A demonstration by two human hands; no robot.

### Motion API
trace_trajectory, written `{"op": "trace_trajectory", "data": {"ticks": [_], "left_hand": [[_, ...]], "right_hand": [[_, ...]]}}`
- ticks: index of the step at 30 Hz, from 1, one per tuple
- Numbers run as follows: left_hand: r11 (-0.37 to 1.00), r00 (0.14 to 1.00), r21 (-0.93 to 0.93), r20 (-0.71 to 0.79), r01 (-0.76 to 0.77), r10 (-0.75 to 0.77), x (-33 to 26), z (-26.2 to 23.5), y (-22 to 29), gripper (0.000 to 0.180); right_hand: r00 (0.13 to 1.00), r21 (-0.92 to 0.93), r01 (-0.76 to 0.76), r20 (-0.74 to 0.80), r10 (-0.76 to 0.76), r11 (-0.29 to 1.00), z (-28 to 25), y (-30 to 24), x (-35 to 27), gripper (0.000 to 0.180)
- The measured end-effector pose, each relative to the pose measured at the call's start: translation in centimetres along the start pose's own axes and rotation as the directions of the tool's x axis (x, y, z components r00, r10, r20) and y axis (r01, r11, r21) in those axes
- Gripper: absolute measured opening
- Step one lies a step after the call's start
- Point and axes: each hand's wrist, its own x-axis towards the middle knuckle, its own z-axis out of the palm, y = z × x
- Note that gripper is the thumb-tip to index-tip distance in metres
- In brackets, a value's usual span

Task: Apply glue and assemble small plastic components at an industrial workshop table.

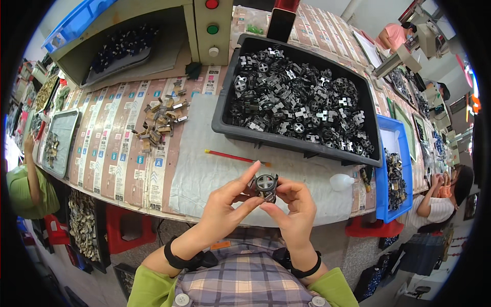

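Observation:
Between both hands, above the front edge of the white sheet (199, 176), is a small dark part with a round, cross-spoked face (266, 182). My left hand (228, 203) pinches it from the left, index finger stretched along its upper side and thumb below. From the right, my right hand (295, 207) grips it with thumb and bent fingers. A thin red stick with a yellow end (232, 155) lies on the sheet just beyond the hands. Similar dark and silvery parts (302, 97) heap up in the black bin (296, 146) behind it.
Brass-coloured metal pieces (162, 120) lie loose on the left. A white squeeze bottle (341, 182) and a blue tray (381, 204) of parts stand at right. A machine with red and green buttons (213, 29) rises at back left. Co-workers sit on both sides.

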Motion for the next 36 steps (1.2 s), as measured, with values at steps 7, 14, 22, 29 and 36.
{"op": "trace_trajectory", "data": {"ticks": [7,14,22,29,36], "left_hand": [[0.996,0.998,0.077,0.043,0.045,-0.048,-0.1,-0.6,0.8,0.050],[0.994,1.000,-0.109,-0.018,0.013,-0.015,-0.1,-0.4,0.5,0.034],[1.000,1.000,-0.019,0.010,-0.006,0.006,0.0,-0.9,1.1,0.037],[0.993,0.997,0.113,0.080,-0.018,0.008,0.3,-1.4,1.7,0.038],[0.989,0.998,0.147,0.062,0.012,-0.021,0.6,-1.0,2.9,0.033]], "right_hand": [[0.985,0.266,-0.161,0.110,0.136,0.950,-0.9,-0.3,0.3,0.040],[0.977,0.311,-0.182,0.164,0.135,0.933,-1.0,-0.2,0.2,0.042],[0.975,0.323,-0.190,0.177,0.138,0.927,-1.1,0.0,-0.1,0.039],[0.974,0.253,-0.179,0.178,0.136,0.951,-0.8,-0.6,-0.2,0.037],[0.981,0.131,-0.158,0.130,0.141,0.979,-0.9,-1.0,-0.6,0.034]]}}
